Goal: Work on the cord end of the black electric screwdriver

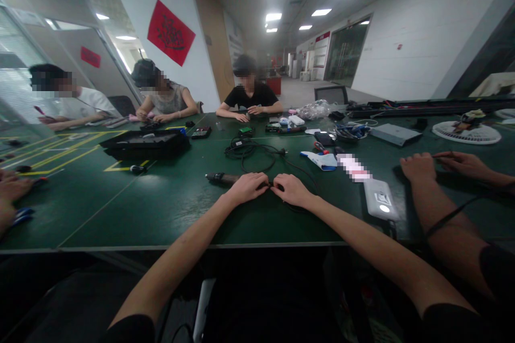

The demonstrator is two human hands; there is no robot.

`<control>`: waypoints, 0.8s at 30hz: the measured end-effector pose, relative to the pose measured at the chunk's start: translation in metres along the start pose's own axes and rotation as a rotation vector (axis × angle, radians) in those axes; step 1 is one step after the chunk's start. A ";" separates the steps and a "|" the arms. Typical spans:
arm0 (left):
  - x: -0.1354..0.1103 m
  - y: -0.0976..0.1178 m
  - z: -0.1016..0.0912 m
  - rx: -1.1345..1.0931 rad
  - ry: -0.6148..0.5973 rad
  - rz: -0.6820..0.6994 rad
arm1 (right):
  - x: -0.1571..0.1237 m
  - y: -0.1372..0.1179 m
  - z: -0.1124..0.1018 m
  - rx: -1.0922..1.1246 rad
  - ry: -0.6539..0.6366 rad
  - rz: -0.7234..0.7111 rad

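My left hand is closed over the right end of a dark cylindrical tool, which lies on the green table with its narrow black tip pointing left. My right hand is close beside it, fingers curled in a pinch. The fingertips of both hands nearly meet. A tiny yellowish bit shows between them, along with something dark too small to name. A black cable with a plug lies coiled just beyond my hands, and part of it passes behind my right hand.
A black tray stands at the left. To the right lie a blue-and-white cloth-like piece, a white power bank, a grey metal box and a white fan guard. A co-worker's hands are at the right; others sit opposite.
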State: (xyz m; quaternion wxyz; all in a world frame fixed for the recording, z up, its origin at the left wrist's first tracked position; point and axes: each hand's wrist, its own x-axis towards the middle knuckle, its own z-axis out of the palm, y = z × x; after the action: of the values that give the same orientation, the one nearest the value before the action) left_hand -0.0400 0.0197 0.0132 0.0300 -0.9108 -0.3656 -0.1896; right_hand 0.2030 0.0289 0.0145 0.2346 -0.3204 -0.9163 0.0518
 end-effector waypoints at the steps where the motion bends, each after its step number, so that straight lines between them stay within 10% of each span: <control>1: 0.000 0.000 0.001 0.003 0.004 -0.009 | 0.000 0.000 0.000 -0.001 0.000 0.000; 24: 0.001 0.003 -0.002 0.063 0.067 0.055 | 0.000 0.000 0.000 -0.005 -0.004 0.007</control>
State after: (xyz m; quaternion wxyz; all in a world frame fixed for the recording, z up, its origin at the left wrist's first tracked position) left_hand -0.0380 0.0171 0.0157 0.0763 -0.9122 -0.3450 -0.2076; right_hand 0.2031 0.0289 0.0144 0.2316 -0.3241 -0.9158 0.0509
